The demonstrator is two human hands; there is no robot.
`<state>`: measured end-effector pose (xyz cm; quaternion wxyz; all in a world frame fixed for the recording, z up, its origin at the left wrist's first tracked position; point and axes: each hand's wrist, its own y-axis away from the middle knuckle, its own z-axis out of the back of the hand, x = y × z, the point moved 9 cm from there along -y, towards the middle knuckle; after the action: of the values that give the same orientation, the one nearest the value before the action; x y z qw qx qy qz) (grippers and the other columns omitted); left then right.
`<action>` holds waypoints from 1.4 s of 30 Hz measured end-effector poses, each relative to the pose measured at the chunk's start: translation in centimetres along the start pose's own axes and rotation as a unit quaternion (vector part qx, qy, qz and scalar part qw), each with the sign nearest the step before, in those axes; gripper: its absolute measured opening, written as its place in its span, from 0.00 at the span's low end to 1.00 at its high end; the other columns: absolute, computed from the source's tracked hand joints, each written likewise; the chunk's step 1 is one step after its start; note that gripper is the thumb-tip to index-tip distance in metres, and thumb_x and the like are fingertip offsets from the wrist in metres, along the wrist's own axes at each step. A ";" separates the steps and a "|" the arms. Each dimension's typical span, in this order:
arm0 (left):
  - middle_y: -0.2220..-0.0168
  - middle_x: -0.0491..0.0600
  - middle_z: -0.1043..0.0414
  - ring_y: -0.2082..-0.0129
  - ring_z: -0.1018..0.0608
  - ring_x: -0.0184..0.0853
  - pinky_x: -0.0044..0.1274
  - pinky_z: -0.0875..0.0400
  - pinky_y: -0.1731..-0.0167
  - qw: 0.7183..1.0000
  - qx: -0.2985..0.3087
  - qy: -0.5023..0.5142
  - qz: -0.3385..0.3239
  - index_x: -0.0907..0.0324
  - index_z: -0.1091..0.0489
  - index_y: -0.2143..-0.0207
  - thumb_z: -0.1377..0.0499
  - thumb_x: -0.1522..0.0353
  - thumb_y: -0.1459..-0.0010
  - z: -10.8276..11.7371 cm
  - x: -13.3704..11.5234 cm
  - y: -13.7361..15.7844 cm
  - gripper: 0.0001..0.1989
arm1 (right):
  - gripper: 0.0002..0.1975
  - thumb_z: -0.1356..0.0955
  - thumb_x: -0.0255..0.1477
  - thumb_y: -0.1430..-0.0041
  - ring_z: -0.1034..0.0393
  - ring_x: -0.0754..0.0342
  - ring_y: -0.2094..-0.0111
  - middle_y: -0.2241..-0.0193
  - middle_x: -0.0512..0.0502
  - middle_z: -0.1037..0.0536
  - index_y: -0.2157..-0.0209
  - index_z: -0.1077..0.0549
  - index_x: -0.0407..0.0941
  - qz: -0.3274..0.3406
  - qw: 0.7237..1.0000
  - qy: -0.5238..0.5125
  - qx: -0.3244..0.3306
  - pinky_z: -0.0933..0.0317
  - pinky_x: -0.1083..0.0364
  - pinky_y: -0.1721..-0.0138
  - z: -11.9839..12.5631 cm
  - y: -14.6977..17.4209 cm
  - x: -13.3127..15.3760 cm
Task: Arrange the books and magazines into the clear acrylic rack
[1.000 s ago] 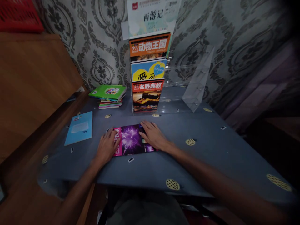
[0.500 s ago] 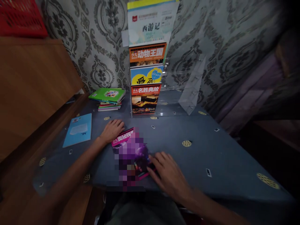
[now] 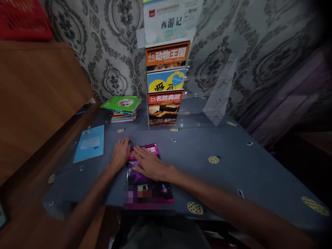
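A purple and black book with a pink title band (image 3: 150,188) lies on the table in front of me, part of its lower cover blurred out. My right hand (image 3: 150,163) rests flat across the book's upper half, fingers stretched toward its top left corner and hiding part of the title. Along the book's upper left edge lies my left hand (image 3: 121,152), its fingers extended and close together. Beyond the book stands a clear book rack (image 3: 218,93). One column of it holds several books, the lowest with an orange title band and a wall picture (image 3: 164,109).
A light blue book (image 3: 89,143) lies at the left. Behind it is a stack of books with a green one on top (image 3: 121,104). The table (image 3: 197,169) has a dark cloth with a pineapple print. A wooden cabinet (image 3: 38,103) stands at the left, bearing a red basket (image 3: 23,20).
My right hand has moved from the book's lower right edge up onto its cover. The book has turned to lie straighter. My left hand has slid slightly down along its left side.
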<state>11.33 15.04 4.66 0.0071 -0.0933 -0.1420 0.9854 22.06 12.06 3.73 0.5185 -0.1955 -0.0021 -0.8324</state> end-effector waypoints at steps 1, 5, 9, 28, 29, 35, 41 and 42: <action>0.52 0.58 0.26 0.51 0.26 0.45 0.37 0.33 0.50 1.000 0.005 -0.006 0.001 0.60 0.31 0.51 0.54 0.70 0.33 -0.1 -0.1 -0.1 0.15 | 0.33 0.39 0.42 0.31 0.51 0.39 0.31 0.33 0.26 0.41 0.36 0.40 0.32 -0.021 1.000 0.006 -0.002 0.50 0.40 0.33 -0.1 0.2 -1.1; 0.52 0.57 0.27 0.51 0.27 0.45 0.36 0.33 0.50 0.999 0.016 -0.022 0.017 0.60 0.31 0.52 0.53 0.70 0.33 0.3 -0.3 -0.3 0.13 | 0.33 0.42 0.42 0.30 0.50 0.38 0.31 0.34 0.25 0.41 0.35 0.41 0.31 -0.103 0.994 0.034 -0.019 0.50 0.39 0.33 1.0 2.5 -4.8; 0.54 0.57 0.27 0.52 0.26 0.45 0.35 0.32 0.51 0.999 0.002 0.005 0.049 0.60 0.32 0.52 0.51 0.67 0.33 1.5 0.1 1.9 0.12 | 0.31 0.41 0.40 0.31 0.46 0.37 0.33 0.34 0.26 0.39 0.35 0.40 0.32 -0.128 0.990 0.059 -0.026 0.49 0.38 0.34 2.0 3.6 -5.3; 0.41 0.56 0.31 0.45 0.30 0.42 0.35 0.34 0.46 0.993 0.082 0.039 -0.072 0.62 0.36 0.41 0.52 0.74 0.36 -2.3 -10.8 0.7 0.21 | 0.22 0.40 0.33 0.32 0.38 0.37 0.41 0.43 0.30 0.28 0.43 0.29 0.36 -0.212 0.941 0.220 -0.148 0.47 0.39 0.40 5.0 8.1 -7.3; 0.40 0.56 0.32 0.44 0.30 0.42 0.35 0.34 0.45 0.992 0.090 0.034 -0.085 0.62 0.37 0.40 0.52 0.74 0.36 -2.5 -11.2 0.3 0.22 | 0.22 0.40 0.33 0.32 0.38 0.38 0.40 0.42 0.31 0.29 0.43 0.29 0.37 -0.199 0.944 0.219 -0.149 0.48 0.39 0.39 4.8 7.9 -7.3; 0.42 0.53 0.29 0.45 0.29 0.39 0.33 0.34 0.45 0.986 0.086 0.024 -0.142 0.60 0.37 0.41 0.53 0.70 0.32 -2.5 -11.2 -1.1 0.19 | 0.25 0.42 0.36 0.31 0.38 0.42 0.38 0.38 0.34 0.31 0.38 0.34 0.39 -0.133 0.971 0.167 -0.104 0.45 0.42 0.38 3.1 6.5 -7.8; 0.39 0.57 0.33 0.39 0.33 0.45 0.44 0.40 0.40 0.993 0.048 -0.106 -0.007 0.59 0.33 0.44 0.53 0.67 0.31 0.0 -2.3 -1.4 0.17 | 0.27 0.43 0.38 0.31 0.42 0.42 0.35 0.35 0.35 0.34 0.38 0.34 0.39 -0.153 0.974 0.150 -0.072 0.47 0.40 0.36 3.1 4.6 -9.0; 0.37 0.59 0.36 0.36 0.37 0.48 0.48 0.43 0.38 0.989 0.037 -0.142 0.032 0.59 0.34 0.42 0.52 0.67 0.32 0.9 0.0 -1.2 0.18 | 0.27 0.44 0.38 0.31 0.42 0.42 0.35 0.36 0.35 0.34 0.38 0.34 0.38 -0.162 0.973 0.152 -0.068 0.48 0.40 0.36 3.2 4.3 -9.2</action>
<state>11.18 15.93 5.85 -0.0412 0.0435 -0.1020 0.9930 30.31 18.66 2.86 0.3568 -0.0983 0.1020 -0.9234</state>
